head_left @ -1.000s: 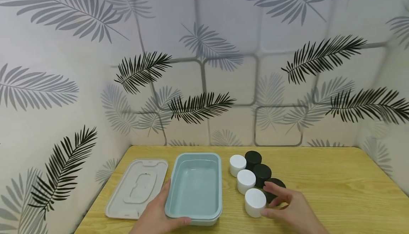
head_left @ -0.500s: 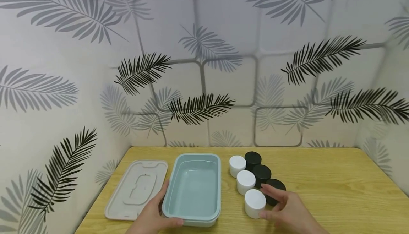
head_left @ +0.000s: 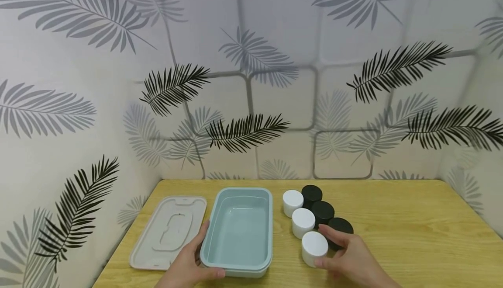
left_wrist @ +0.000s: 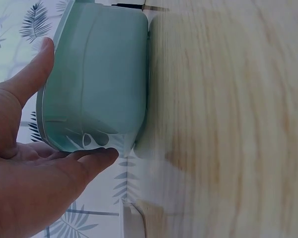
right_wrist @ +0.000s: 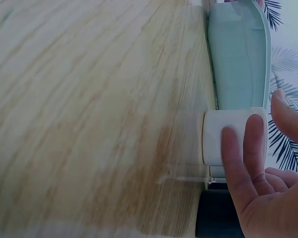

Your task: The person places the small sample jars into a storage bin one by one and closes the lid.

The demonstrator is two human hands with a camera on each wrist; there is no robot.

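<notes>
A pale green rectangular plastic box stands lidless on the table, with nothing visible inside. My left hand grips its near left corner, the thumb along the front and the fingers on the left side. My right hand is at the nearest white jar, coming from its right. The thumb touches the front of this jar and the forefinger lies at its back right. In the right wrist view the jar stands upright on the table, partly covered by fingers.
Two more white jars, the middle one and the farthest, stand in a slanting row. Beside them runs a row of black jars. A whitish lid lies left of the box. A patterned wall rises behind the wooden table.
My right thumb and forefinger have moved slightly left, closer around the nearest white jar. My left hand and the box have shifted a little. The other jars look unmoved.
</notes>
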